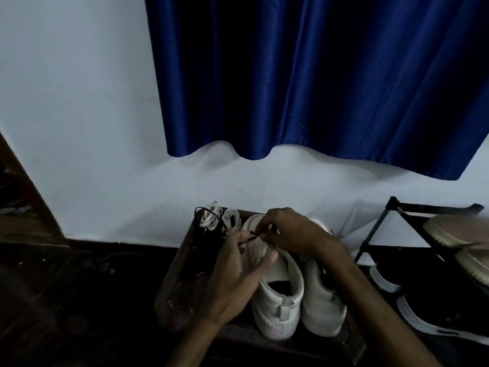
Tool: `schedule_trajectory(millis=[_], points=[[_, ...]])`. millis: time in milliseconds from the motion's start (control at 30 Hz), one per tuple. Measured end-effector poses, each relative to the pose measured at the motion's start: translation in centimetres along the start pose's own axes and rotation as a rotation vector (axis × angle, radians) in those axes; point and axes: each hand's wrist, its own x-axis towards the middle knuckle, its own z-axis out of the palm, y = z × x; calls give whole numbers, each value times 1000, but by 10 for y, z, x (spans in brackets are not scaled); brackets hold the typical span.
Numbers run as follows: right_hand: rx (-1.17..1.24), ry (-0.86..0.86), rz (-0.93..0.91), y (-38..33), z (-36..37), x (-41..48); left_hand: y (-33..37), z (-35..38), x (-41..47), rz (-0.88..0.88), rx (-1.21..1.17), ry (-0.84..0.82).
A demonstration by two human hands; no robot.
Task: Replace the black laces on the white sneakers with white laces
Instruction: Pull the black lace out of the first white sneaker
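Between both hands, the right hand (291,231) pinches a short black lace (253,235) at the eyelets of one sneaker (277,295). The left hand (232,274) clasps that shoe's upper between thumb and fingers. Just right of the grip stands the second sneaker (324,305), its toe hidden under the right wrist. Beyond the grip, to its left, lie two white lace bundles (211,217) beside a dark loop (198,211) that is hard to make out. Both sneakers rest on a dark stool (180,276). Far right, a rack (370,234) holds four shoes (460,231), partly cut off.
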Motion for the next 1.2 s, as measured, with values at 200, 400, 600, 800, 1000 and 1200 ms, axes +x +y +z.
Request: schedule_trajectory(millis=[200, 400, 600, 800, 1000, 1200], points=[[-209, -5, 62, -17, 0, 5, -23, 29, -19, 119, 31, 272], [-481, 60, 85, -26, 2, 5, -26, 33, -19, 189, 145, 324], [-681, 218, 243, -3, -55, -14, -29, 31, -19, 201, 164, 342], [-198, 64, 79, -13, -52, -16, -29, 32, -18, 221, 139, 364], [-348, -42, 75, -28, -5, 7, -28, 31, -17, 211, 136, 362], [-273, 62, 126, -24, 3, 10, -25, 22, -5, 219, 182, 286]])
